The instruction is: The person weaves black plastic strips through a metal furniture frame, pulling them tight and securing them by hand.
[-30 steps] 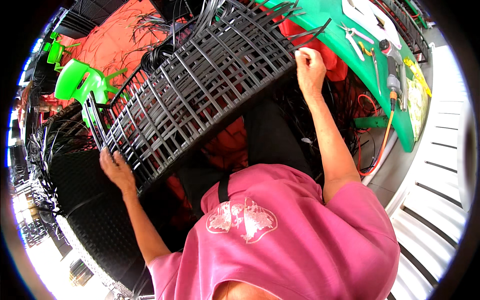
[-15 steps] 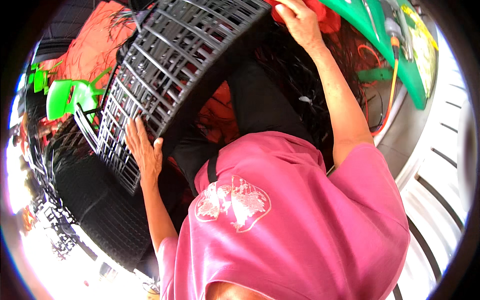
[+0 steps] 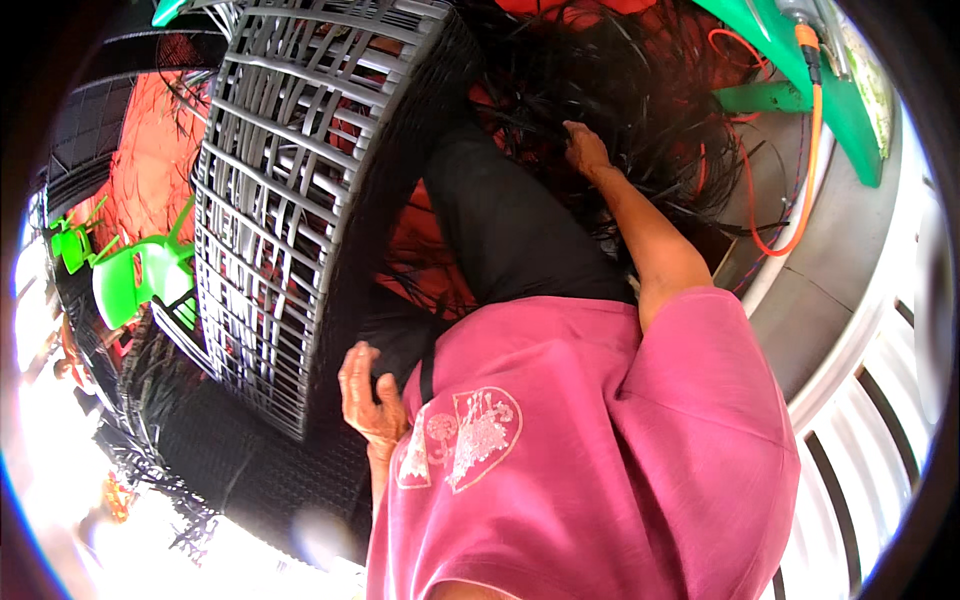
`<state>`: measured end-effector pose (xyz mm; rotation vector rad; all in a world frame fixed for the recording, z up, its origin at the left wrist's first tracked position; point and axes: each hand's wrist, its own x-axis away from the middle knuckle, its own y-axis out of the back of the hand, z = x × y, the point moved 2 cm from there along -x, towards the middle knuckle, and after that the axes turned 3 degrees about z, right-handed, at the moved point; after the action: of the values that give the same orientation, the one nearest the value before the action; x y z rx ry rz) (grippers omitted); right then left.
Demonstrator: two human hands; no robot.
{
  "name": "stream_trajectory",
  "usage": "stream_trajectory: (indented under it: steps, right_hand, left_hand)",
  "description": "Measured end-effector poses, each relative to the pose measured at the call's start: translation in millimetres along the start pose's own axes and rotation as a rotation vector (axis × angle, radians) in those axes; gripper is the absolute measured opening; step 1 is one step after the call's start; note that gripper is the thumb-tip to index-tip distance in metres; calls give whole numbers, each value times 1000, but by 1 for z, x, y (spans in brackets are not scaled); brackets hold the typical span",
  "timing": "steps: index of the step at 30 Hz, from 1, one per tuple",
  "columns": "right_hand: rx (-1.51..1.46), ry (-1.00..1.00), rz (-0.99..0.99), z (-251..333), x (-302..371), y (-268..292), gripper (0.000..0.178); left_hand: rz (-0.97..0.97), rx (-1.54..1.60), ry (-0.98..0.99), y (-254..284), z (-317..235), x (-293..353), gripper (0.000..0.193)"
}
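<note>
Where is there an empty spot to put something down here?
The barest patch is the grey floor on the right, between the orange cable and the white slatted wall. It is crowded around the right hand, deep in loose black strands, and the left hand presses on the grey lattice frame.

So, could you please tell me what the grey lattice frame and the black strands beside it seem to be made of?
The lattice frame looks like moulded plastic: uniform matte grey bars, though painted metal is possible. The black strands look like synthetic wicker strips: thin, flat, slightly glossy, springing loosely. The left hand steadies the frame; the right hand touches the strands.
</note>
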<state>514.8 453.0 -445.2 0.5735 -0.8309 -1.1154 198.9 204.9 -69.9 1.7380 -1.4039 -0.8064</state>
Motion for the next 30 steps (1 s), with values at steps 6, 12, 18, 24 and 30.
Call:
stream_trajectory:
  steps: [6, 12, 18, 24, 30]
  right_hand:
    - [-17, -139, 36, 10, -27, -41, 46]
    - [-51, -254, 423, 54, -1, 13, 42]
    - [25, -79, -286, 45, 72, 19, 35]
    - [-142, -776, -246, -29, 97, 48, 62]
    - [-176, -985, 57, 8, 73, 29, 87]
  left_hand:
    - [-2, 43, 149, 1, -1, 1, 24]
    - [37, 38, 106, -4, -5, -13, 19]
    - [69, 82, 37, -13, -11, -26, 20]
    - [142, 27, 18, -19, 5, -6, 20]
    - [196, 103, 38, -25, 6, 16, 18]
